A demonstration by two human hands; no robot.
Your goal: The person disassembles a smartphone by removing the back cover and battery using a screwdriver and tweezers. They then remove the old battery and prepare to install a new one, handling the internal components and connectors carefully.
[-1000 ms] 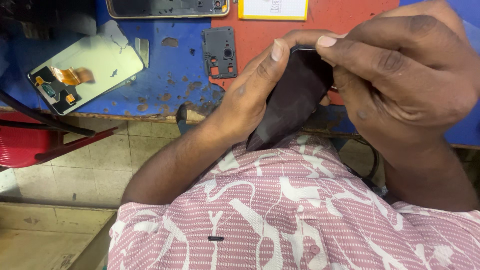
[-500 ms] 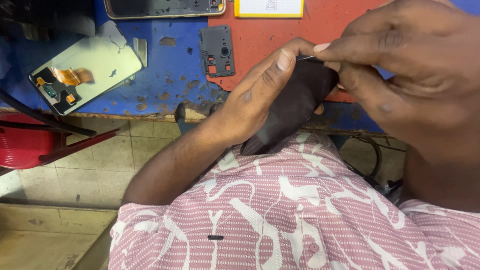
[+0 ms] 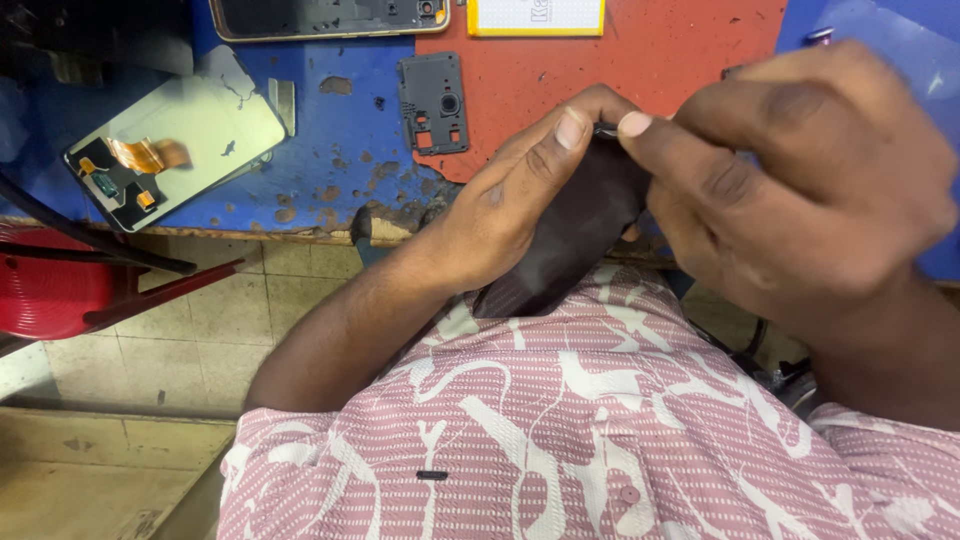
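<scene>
Since a second ago: right hand lifted slightly toward upper right, fingertip now meeting left thumb at the top edge of the dark phone panel. Panel tilted in centre frame, above the patterned shirt. Left hand curled, gripping panel from the left; right hand pinching its upper edge. Blue-and-red worktop behind.
</scene>
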